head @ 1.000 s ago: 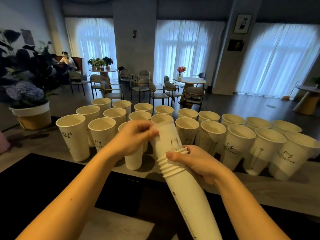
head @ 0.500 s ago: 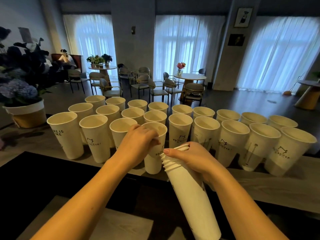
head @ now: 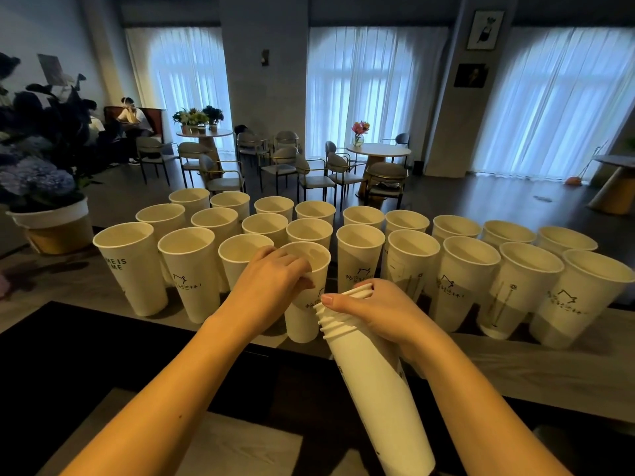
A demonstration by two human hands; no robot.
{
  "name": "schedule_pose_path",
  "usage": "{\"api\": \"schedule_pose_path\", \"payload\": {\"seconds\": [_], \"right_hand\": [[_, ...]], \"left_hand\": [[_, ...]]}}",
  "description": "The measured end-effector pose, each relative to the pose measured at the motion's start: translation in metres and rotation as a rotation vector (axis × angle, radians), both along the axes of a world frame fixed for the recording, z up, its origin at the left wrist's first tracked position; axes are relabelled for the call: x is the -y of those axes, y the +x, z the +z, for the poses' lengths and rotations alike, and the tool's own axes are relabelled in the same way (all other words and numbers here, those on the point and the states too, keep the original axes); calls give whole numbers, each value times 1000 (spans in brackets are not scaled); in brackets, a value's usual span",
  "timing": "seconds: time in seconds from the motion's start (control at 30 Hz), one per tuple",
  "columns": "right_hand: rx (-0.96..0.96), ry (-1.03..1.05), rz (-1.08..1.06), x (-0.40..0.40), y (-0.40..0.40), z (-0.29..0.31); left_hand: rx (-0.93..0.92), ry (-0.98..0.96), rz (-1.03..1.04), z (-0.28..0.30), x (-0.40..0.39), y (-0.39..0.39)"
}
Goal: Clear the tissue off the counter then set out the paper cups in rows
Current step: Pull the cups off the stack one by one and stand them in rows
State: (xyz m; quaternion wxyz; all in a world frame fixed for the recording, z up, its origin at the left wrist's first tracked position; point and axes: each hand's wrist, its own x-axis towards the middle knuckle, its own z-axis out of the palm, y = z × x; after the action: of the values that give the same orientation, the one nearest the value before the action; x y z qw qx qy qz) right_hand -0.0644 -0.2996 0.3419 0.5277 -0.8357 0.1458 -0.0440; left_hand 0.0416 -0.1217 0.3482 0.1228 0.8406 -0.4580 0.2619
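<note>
The left hand (head: pixel 271 286) holds one cup (head: pixel 305 304) near its top, with the fingers curled over the rim. So the left grip is closed on that cup. The cup stands up straight on the tabletop (head: pixel 536 369), in the front row, just beside the near edge.

The right hand (head: pixel 385 314) is wrapped round a stack (head: pixel 371 383) of cups that sit one inside the other. The right grip is closed on the stack. The stack leans, with its open end up by the hands and its bottom end down toward the person. The thumb lies across the rims at the top. The top of the stack is just beside the cup in the left hand.

Many more cups (head: pixel 460 280) stand open side up on the tabletop in three rows. Some have little black drawings or letters on them. The cups stand close together, some touching.

At the far left of the tabletop is a flowerpot (head: pixel 51 228) with blue flowers. Behind the tabletop is a room with tables, chairs (head: pixel 309 173) and white curtains (head: pixel 378 91). A person (head: pixel 132 115) sits far off at the left.
</note>
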Motion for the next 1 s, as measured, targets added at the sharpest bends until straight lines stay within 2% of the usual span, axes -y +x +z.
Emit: {"api": "schedule_pose_path", "payload": {"seconds": [0.13,0.23,0.3,0.37,0.43,0.63,0.8,0.9,1.0], "right_hand": [[9,5,-7,0,-3,1],[27,4,-1,3,-5,2],[54,11,22,6,-8,5],[84,12,50,8,-14,9],[101,21,73,12,-18,12],[119,49,51,13,-22,20],[138,48,79,9,-27,26],[117,34,62,12,-31,27],[110,27,145,15,-37,29]], "left_hand": [[-31,-8,-32,4,-3,-1],[-90,-165,-115,6,-3,-11],[-285,-230,-270,8,0,-21],[-563,-174,-374,12,3,-30],[-668,-101,-392,17,6,-35],[-550,-19,-366,29,14,-42],[-523,-93,-418,23,11,-46],[-606,-120,-430,24,9,-47],[-640,-86,-428,29,11,-46]]}}
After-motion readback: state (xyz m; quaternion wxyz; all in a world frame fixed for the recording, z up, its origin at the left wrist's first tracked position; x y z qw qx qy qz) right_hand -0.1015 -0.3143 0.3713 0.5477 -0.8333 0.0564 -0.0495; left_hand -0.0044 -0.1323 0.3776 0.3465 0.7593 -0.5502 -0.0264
